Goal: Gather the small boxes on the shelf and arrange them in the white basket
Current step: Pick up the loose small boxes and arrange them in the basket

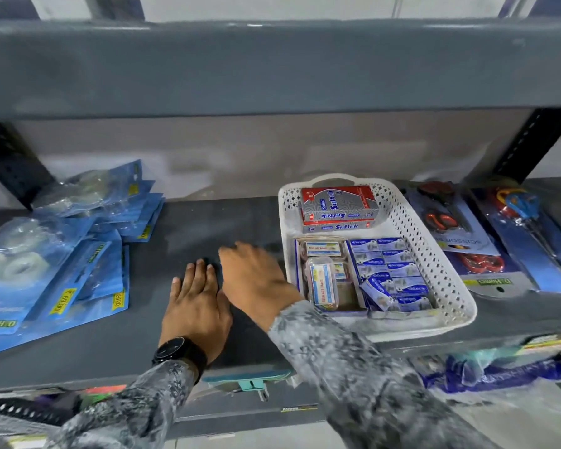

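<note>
A white perforated basket (431, 254) sits on the dark grey shelf (188, 228), right of centre. Inside it, several small blue boxes (392, 267) lie in rows at the front right, clear plastic cases (321, 280) at the front left, and red and silver Softek boxes (339, 205) at the back. My left hand (196, 303) rests flat on the shelf, fingers spread, a black watch on its wrist. My right hand (256, 280) hovers just left of the basket, palm down and fingers loose, holding nothing. Both sleeves are grey patterned.
Blue packs of clear tape rolls (55, 254) are piled at the shelf's left. Carded scissors (499, 234) lie right of the basket. The upper shelf's grey beam (272, 66) hangs overhead, with black uprights at both sides. Bagged goods fill the shelf below.
</note>
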The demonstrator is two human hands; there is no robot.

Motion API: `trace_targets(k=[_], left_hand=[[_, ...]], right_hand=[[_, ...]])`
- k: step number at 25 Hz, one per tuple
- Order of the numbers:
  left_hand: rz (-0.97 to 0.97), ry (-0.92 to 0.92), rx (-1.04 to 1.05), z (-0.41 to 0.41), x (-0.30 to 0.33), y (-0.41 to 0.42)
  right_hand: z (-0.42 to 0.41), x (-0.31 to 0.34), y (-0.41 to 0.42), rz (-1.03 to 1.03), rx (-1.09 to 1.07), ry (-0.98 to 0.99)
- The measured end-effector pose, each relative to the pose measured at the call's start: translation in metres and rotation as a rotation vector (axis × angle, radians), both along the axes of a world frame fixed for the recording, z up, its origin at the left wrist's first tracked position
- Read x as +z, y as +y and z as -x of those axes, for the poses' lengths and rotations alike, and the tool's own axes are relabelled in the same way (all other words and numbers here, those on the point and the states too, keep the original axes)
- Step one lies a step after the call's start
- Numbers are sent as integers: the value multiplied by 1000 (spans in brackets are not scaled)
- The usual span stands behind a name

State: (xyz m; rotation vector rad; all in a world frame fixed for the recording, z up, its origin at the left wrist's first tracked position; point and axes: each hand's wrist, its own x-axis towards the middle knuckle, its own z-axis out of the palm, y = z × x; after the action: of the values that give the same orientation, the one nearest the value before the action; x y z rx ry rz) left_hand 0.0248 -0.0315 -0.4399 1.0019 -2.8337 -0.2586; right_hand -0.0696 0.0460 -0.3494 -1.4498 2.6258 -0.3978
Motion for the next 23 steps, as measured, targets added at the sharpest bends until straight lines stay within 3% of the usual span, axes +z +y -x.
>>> trace_targets(k=[3,10,16,20,23], left_hand=[[-11,26,3,0,1,1],[-15,48,9,0,1,1],[0,-7,-4,1,-2,-1],[0,24,-7,2,-3,0],[5,13,-11,1,-3,-2]], right_hand=[[1,-11,-13,-78,-58,11],[2,-7,-7,-43,-36,26],[-12,21,46,324,-15,62],[9,28,122,446,-203,6],[41,28,182,351,-399,-7]])
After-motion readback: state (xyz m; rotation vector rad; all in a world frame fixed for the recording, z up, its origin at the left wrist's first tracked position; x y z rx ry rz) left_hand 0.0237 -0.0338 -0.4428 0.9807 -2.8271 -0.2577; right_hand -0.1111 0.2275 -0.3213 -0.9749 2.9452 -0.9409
